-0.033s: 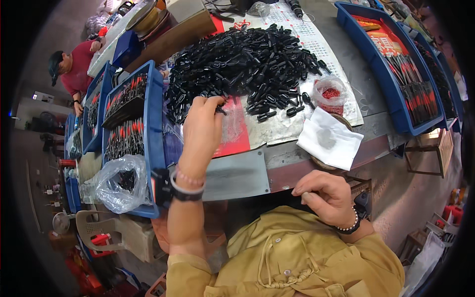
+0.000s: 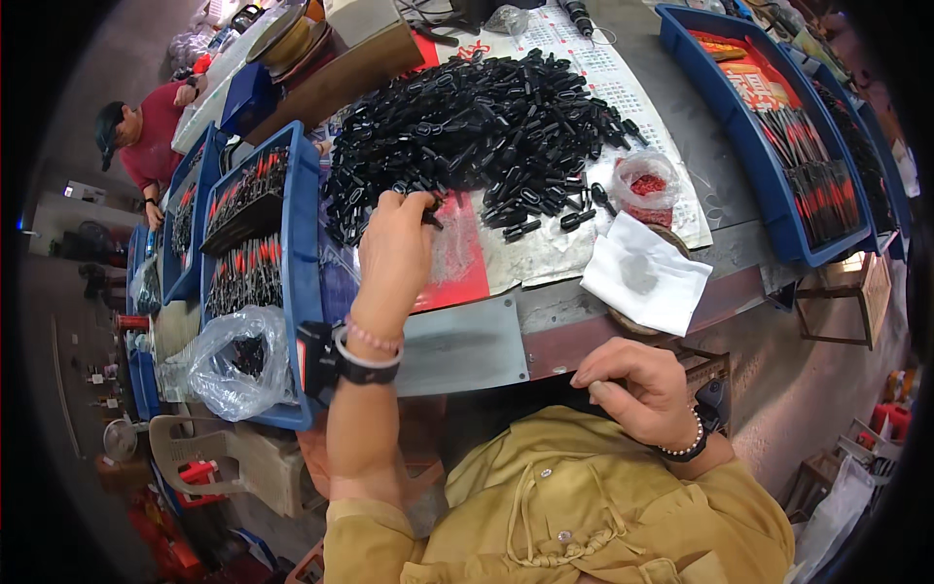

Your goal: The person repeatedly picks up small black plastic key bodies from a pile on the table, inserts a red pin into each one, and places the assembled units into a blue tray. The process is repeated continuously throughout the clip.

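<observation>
My left hand reaches to the near edge of a large heap of small black plastic pieces. Its thumb and fingers are closed around a small dark piece, partly hidden by the fingertips. Red paper and clear plastic film lie beside that hand. Off the table's front edge, close to my body, my right hand is held with fingers curled and thumb pressed to them; whatever they pinch, if anything, is hidden. Beyond it a white cloth lies at the table edge.
A clear bag of small red pieces stands behind the cloth. Blue bins with rows of black and red parts flank the left side, and another blue bin stands at right. A person in a red shirt works at far left.
My left hand has shifted very slightly to the left at the heap's edge. The right hand stays almost where it was.
</observation>
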### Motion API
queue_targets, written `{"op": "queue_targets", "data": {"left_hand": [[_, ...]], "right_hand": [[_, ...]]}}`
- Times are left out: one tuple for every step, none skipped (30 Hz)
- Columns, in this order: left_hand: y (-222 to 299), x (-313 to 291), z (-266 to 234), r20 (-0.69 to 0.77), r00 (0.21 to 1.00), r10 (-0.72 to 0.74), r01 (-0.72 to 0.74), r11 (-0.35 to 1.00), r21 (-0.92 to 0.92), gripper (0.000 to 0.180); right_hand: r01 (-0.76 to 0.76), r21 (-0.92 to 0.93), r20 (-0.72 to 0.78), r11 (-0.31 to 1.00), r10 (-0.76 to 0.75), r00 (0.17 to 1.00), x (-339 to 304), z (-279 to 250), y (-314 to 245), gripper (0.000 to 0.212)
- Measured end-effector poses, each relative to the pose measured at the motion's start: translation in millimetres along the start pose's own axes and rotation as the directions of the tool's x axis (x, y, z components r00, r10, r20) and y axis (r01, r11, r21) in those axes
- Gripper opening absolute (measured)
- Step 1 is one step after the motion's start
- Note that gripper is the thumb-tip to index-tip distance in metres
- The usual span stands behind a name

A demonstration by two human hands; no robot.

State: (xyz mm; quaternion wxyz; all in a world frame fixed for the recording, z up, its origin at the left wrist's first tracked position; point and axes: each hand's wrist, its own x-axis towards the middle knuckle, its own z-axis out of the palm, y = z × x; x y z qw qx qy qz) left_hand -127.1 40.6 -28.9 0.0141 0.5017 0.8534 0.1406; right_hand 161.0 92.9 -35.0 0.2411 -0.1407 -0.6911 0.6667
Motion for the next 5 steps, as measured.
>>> {"op": "queue_targets", "data": {"left_hand": [[-5,3,7,0.020,1.000,-0.015,0.015,0.999,0.036,0.021],[-9,6,13,-0.025,1.000,0.012,-0.010,0.998,0.063,0.021],[-11,9,19,-0.007,1.000,-0.019,0.020,0.995,0.097,0.021],[-14,12,23,0.015,0.998,-0.056,0.054,0.991,0.126,0.022],[-17,13,25,0.046,0.997,-0.063,0.057,0.990,0.129,0.026]], "right_hand": [[0.066,-0.033,0.012,0.997,-0.066,0.998,1,-1,2,0.009],[0.068,-0.049,0.023,0.997,-0.067,0.998,0,-3,3,0.009],[0.067,-0.064,0.033,0.996,-0.065,0.997,-1,-4,4,0.009],[0.070,-0.081,0.039,0.994,-0.067,0.997,-3,-6,4,0.009],[0.064,-0.112,0.055,0.992,-0.058,0.997,-4,-8,5,0.008]]}}
